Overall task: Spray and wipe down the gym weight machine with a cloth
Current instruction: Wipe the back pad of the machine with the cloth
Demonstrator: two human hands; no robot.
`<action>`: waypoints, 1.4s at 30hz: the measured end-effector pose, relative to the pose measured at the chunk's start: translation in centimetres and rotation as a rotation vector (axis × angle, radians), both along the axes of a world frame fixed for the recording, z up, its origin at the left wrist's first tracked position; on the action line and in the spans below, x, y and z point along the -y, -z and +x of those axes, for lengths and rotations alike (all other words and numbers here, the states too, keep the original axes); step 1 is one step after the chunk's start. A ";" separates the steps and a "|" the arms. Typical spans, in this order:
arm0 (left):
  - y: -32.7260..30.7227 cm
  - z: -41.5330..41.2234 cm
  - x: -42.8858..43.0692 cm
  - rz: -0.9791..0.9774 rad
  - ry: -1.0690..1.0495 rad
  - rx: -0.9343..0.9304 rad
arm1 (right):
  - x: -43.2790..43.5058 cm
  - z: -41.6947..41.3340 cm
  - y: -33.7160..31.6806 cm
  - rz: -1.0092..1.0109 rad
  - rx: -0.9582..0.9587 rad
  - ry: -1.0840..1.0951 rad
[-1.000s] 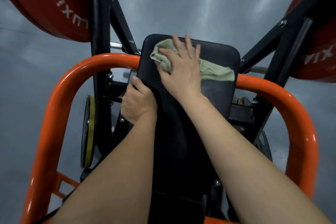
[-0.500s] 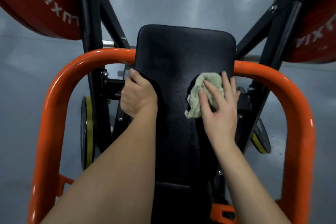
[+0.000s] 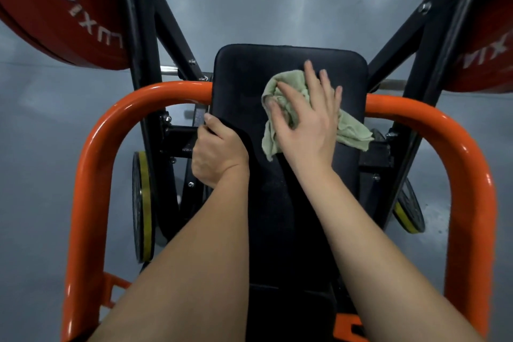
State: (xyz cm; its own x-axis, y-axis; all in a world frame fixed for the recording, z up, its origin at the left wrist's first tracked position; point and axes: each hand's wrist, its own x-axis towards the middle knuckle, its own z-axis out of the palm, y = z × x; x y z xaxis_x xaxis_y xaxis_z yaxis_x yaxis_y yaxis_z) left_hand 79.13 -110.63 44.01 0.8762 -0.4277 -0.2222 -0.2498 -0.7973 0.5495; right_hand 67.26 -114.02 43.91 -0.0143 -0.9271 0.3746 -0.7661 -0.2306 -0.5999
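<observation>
One cloth (image 3: 352, 131) under right hand (image 3: 308, 119) — one pad (image 3: 247, 72).

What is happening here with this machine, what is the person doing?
A person is wiping the black pad of a gym weight machine. The right hand lies flat, fingers spread, and presses a green cloth onto the upper part of the pad. The left hand grips the pad's left edge. An orange frame curves around the pad, and red weight plates hang at the upper corners.
</observation>
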 end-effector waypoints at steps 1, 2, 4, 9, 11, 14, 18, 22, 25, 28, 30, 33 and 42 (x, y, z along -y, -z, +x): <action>0.0 0.0 0.0 -0.004 -0.003 0.005 | -1.1 -0.4 0.1 -0.005 -0.019 -0.006; 0.1 0.0 0.0 -0.005 -0.006 0.009 | -2.2 -0.9 0.3 0.005 -0.039 -0.009; 0.2 0.0 0.1 0.002 -0.009 0.014 | -4.5 -1.7 0.6 0.038 -0.093 -0.018; 0.3 0.0 0.2 0.004 -0.015 0.025 | -6.0 -2.1 1.7 0.000 -0.159 -0.051; 0.2 0.0 0.2 0.011 -0.010 0.028 | -5.7 -1.7 1.7 -0.013 -0.173 -0.040; 0.2 0.0 0.2 0.016 -0.003 0.024 | -5.0 -1.7 1.5 0.014 -0.155 -0.062; 0.1 0.0 0.1 0.015 -0.005 0.023 | -1.7 -1.9 0.5 0.017 -0.134 -0.149; 0.0 0.0 0.1 0.012 -0.010 0.005 | 0.7 0.3 -0.1 0.017 -0.090 -0.117; 0.0 -0.1 0.0 0.015 -0.002 0.014 | 0.3 0.9 -0.3 0.046 -0.051 -0.073; -0.1 0.0 0.0 0.006 0.006 0.014 | -0.9 0.7 -0.4 0.069 -0.005 -0.117; -0.1 0.1 0.1 0.005 0.001 0.010 | -1.3 0.3 -0.6 0.091 0.000 -0.195; 0.0 0.0 0.1 0.017 0.002 0.014 | -1.4 -0.2 -0.6 0.128 -0.028 -0.274; -0.1 0.1 0.3 0.035 -0.031 -0.019 | 5.6 7.3 -2.8 0.126 -0.170 -0.553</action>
State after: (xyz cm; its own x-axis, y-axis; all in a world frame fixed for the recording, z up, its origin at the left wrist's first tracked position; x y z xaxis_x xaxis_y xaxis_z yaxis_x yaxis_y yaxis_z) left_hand 79.23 -110.96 44.10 0.8846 -0.3916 -0.2531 -0.2143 -0.8236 0.5252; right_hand 74.51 -119.67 46.71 0.5343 -0.8173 0.2158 -0.6404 -0.5580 -0.5278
